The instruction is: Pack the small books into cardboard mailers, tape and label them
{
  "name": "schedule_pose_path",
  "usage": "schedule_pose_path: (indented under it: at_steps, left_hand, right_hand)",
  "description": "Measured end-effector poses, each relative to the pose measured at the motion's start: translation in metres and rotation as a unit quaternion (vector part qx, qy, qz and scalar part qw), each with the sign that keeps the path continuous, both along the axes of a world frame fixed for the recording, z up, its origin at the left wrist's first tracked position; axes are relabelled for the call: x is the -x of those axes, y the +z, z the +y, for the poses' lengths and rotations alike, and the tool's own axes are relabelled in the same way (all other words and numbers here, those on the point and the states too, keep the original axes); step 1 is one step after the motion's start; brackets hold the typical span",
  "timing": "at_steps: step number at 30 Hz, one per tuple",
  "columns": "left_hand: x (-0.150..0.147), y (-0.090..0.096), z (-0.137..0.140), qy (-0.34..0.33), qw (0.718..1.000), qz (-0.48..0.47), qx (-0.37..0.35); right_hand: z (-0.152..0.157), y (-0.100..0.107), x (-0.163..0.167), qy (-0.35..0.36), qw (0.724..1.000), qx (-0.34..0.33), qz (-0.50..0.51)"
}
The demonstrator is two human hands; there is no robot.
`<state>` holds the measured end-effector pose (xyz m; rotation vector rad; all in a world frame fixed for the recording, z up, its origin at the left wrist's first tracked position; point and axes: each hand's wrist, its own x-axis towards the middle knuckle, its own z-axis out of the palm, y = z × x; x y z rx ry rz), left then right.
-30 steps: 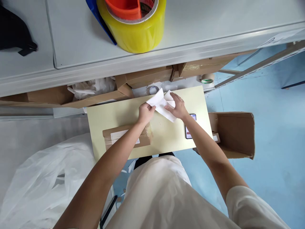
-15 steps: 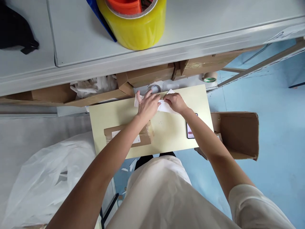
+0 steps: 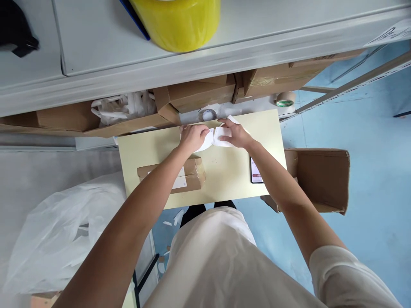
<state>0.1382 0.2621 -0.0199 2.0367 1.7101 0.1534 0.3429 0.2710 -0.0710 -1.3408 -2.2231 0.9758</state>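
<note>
Basically, some thin white paper [image 3: 222,137] is being handled toward 1 o'clock on the counter [image 3: 224,179], close to its far edge. That top's a smooth, pale yellow rectangle. The paper looks matte and creased, with a narrow break in the middle; whether it's one folded sheet or two pieces can't be told. Its 9 o'clock part is held by the left hand [image 3: 193,137], fingers curled in and thumb pressed on the sheet. On the 3 o'clock side, the right hand [image 3: 238,135] is laid over it, thumb and fingers partly spread; can't tell if anything's really pinched there.

Going clockwise round the paper: a tan tape roll [image 3: 285,99] is seen at 2 o'clock, and a boxy, open cardboard carton [image 3: 321,179] between 3 and 4. At 4, a flat glassy phone [image 3: 256,170] is partly covered by the right forearm. At 7, a long brown cardboard parcel [image 3: 195,171] is crossed by the left forearm, its end wrapped in shiny, wrinkled clear tape. Crumpled, see-through plastic sheeting [image 3: 54,239] is bunched at 8.
</note>
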Motion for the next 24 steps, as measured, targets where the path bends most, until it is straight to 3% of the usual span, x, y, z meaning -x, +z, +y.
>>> schedule_pose_path:
  at_steps: [4,8,11,13,15,19,21,24]
  left_hand:
    - [0.01,0.003,0.002,-0.019,0.999,-0.011,-0.045]
    - [0.028,0.0,0.004,0.048,0.993,-0.06,-0.091]
    - [0.04,0.001,0.0,0.107,0.981,-0.138,-0.082]
    - [0.042,0.008,-0.007,0.131,0.97,-0.196,-0.061]
    - [0.041,0.021,-0.019,0.141,0.957,-0.25,-0.042]
    - [0.04,0.057,-0.052,0.146,0.923,-0.355,-0.002]
    - [0.048,0.076,-0.075,0.151,0.913,-0.38,0.008]
    - [0.073,0.094,-0.118,0.173,0.899,-0.402,0.012]
  right_hand:
    - [0.007,-0.002,-0.008,-0.005,0.993,0.039,-0.107]
    - [0.016,-0.008,-0.013,-0.019,0.986,0.051,-0.156]
    - [0.013,-0.007,-0.009,-0.056,0.986,0.02,-0.156]
    - [0.005,0.003,-0.001,-0.089,0.991,0.001,-0.1]
    - [-0.01,0.021,0.014,-0.096,0.994,0.033,0.029]
    - [-0.05,0.07,0.049,-0.064,0.944,0.152,0.285]
    - [-0.07,0.092,0.063,-0.085,0.927,0.167,0.324]
    - [-0.099,0.114,0.076,-0.131,0.918,0.137,0.348]
